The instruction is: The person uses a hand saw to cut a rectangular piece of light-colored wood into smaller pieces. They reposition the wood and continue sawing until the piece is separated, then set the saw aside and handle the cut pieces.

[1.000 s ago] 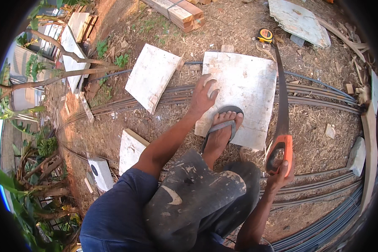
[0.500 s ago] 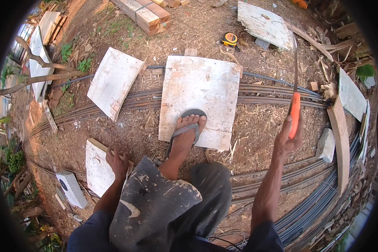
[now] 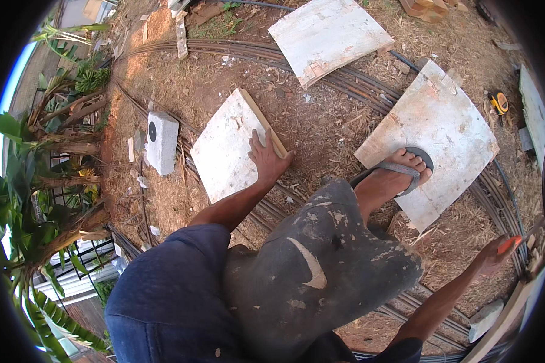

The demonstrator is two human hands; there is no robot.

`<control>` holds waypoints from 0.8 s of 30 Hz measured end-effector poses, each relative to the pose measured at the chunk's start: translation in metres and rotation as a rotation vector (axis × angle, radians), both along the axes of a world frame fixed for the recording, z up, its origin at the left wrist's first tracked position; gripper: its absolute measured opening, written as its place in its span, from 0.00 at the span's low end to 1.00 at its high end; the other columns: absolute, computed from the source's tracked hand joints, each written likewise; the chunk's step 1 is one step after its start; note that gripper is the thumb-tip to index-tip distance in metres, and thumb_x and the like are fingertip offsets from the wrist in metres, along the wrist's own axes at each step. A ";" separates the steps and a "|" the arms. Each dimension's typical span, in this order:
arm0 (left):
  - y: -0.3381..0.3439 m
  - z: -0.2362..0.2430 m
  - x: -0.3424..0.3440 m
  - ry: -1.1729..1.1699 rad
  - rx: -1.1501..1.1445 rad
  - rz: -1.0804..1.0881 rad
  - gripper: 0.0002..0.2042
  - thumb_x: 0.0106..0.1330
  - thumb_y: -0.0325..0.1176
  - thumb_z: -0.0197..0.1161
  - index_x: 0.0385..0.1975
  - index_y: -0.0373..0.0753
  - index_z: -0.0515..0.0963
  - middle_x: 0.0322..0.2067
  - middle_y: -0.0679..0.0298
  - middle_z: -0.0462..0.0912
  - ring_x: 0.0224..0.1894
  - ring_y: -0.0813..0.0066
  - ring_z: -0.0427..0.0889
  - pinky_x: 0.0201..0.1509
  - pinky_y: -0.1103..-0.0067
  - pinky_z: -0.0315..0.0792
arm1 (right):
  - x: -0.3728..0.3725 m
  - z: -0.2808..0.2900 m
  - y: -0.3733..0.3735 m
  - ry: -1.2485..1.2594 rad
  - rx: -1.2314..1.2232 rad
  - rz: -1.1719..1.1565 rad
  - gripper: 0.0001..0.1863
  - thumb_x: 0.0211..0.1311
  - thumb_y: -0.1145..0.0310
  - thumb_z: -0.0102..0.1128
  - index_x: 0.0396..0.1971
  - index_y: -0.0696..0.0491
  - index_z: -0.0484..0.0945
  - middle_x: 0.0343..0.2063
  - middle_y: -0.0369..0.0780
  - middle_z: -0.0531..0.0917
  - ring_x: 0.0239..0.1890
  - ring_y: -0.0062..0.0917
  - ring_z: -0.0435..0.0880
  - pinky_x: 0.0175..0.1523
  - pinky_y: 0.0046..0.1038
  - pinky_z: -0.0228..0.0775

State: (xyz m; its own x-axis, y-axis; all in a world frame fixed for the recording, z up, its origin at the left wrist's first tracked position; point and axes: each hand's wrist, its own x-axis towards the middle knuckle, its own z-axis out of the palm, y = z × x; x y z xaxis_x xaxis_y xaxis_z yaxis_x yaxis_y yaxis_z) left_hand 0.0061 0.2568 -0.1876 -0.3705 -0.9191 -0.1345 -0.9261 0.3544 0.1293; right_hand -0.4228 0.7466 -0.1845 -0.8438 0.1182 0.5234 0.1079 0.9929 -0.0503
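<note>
My left hand (image 3: 267, 158) rests on a white-faced board (image 3: 224, 148) on the ground at the left, fingers spread over its face near the right edge. The board's pale wooden side shows beside my hand. Far to the right, my right hand (image 3: 493, 257) is closed round the orange handle of a handsaw (image 3: 510, 244); most of its blade cannot be made out. My sandalled foot (image 3: 406, 172) stands on a larger white board (image 3: 448, 130), between the two hands. Another white board (image 3: 327, 39) lies beyond them.
Long steel rods (image 3: 357, 88) run across the ground under the boards. A pale block (image 3: 162, 142) with a black disc stands at left. A yellow tape measure (image 3: 499, 103) lies at right, near stacked timber (image 3: 424, 8). Banana plants (image 3: 48, 163) line the left side.
The view has swung left, so things sit further right. My left hand now lies with fingers spread on the left board's face. The handsaw has moved toward the right rim, still in my right hand.
</note>
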 end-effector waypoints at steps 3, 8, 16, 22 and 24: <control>0.008 0.000 0.004 -0.039 0.095 -0.010 0.49 0.45 0.49 0.72 0.67 0.46 0.51 0.67 0.41 0.39 0.68 0.31 0.35 0.65 0.42 0.42 | 0.001 -0.016 -0.003 -0.040 0.049 0.210 0.30 0.61 0.43 0.49 0.60 0.41 0.68 0.56 0.38 0.75 0.54 0.35 0.76 0.56 0.36 0.67; 0.002 0.006 0.020 -0.136 0.100 -0.179 0.42 0.48 0.45 0.71 0.64 0.46 0.56 0.66 0.41 0.42 0.66 0.30 0.42 0.62 0.42 0.48 | 0.039 -0.036 -0.015 -0.350 0.163 0.146 0.34 0.61 0.44 0.51 0.63 0.47 0.62 0.54 0.49 0.74 0.54 0.45 0.72 0.56 0.43 0.64; -0.006 0.014 0.030 -0.121 0.213 -0.286 0.46 0.47 0.47 0.72 0.66 0.48 0.53 0.67 0.39 0.38 0.64 0.21 0.40 0.60 0.36 0.49 | 0.160 -0.026 -0.095 -0.502 -0.359 0.432 0.35 0.55 0.52 0.60 0.59 0.57 0.66 0.51 0.58 0.72 0.54 0.52 0.69 0.58 0.46 0.61; -0.034 0.035 0.095 0.217 0.373 -0.350 0.50 0.47 0.50 0.70 0.68 0.45 0.48 0.67 0.39 0.40 0.66 0.30 0.46 0.65 0.48 0.54 | 0.212 -0.032 -0.142 -0.726 -0.388 0.426 0.36 0.56 0.55 0.60 0.60 0.61 0.63 0.58 0.61 0.65 0.61 0.54 0.64 0.65 0.41 0.56; -0.029 0.033 0.133 0.023 0.313 -0.284 0.50 0.48 0.50 0.70 0.68 0.44 0.48 0.67 0.40 0.42 0.66 0.30 0.46 0.64 0.51 0.57 | 0.216 -0.032 -0.139 -0.726 -0.499 0.432 0.36 0.55 0.56 0.61 0.60 0.61 0.63 0.59 0.61 0.63 0.62 0.53 0.63 0.66 0.40 0.55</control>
State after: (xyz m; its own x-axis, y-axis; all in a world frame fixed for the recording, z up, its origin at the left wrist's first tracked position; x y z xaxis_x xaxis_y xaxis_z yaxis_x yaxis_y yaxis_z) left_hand 0.1386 0.2277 -0.1546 -0.6092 -0.6963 -0.3795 -0.7930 0.5353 0.2909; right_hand -0.2072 0.6075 -0.2169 -0.9636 -0.2095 -0.1660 -0.0890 0.8370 -0.5399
